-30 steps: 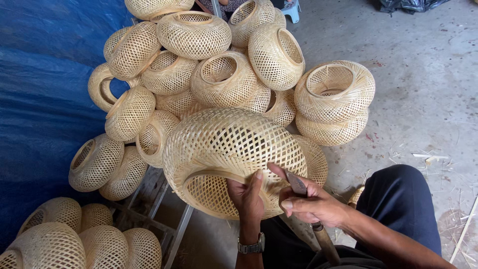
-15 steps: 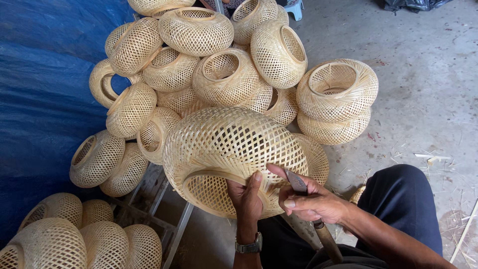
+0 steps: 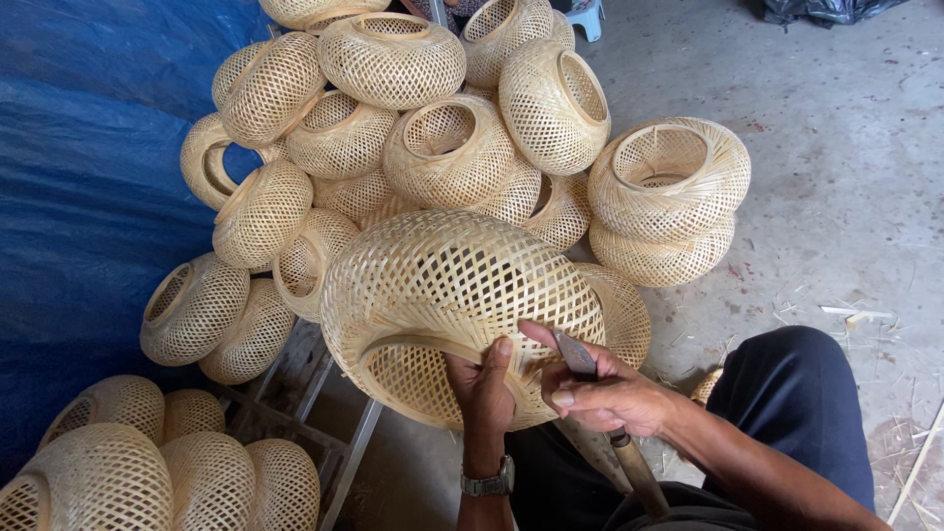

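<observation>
Left hand (image 3: pixel 482 388) grip clamped on the rim of a woven bamboo shade (image 3: pixel 457 300), thumb up over the rim edge, fingers inside the opening. Right hand (image 3: pixel 605 393) just right of it, grip clamped on a knife (image 3: pixel 605 413), blade tip touching the shade's rim, handle trailing down past the wrist. Shade is tilted, opening toward the person, hollow, nothing inside. Wristwatch (image 3: pixel 489 483) below the left grip. Beyond the shade, a pile of shades (image 3: pixel 433 128), all hollow; more shades (image 3: pixel 147 472) far left of the grip. Blue tarp (image 3: pixel 79 197) on the left, concrete floor (image 3: pixel 836 197) on the right. Dark trouser knee (image 3: pixel 796 393) right of the right grip.
</observation>
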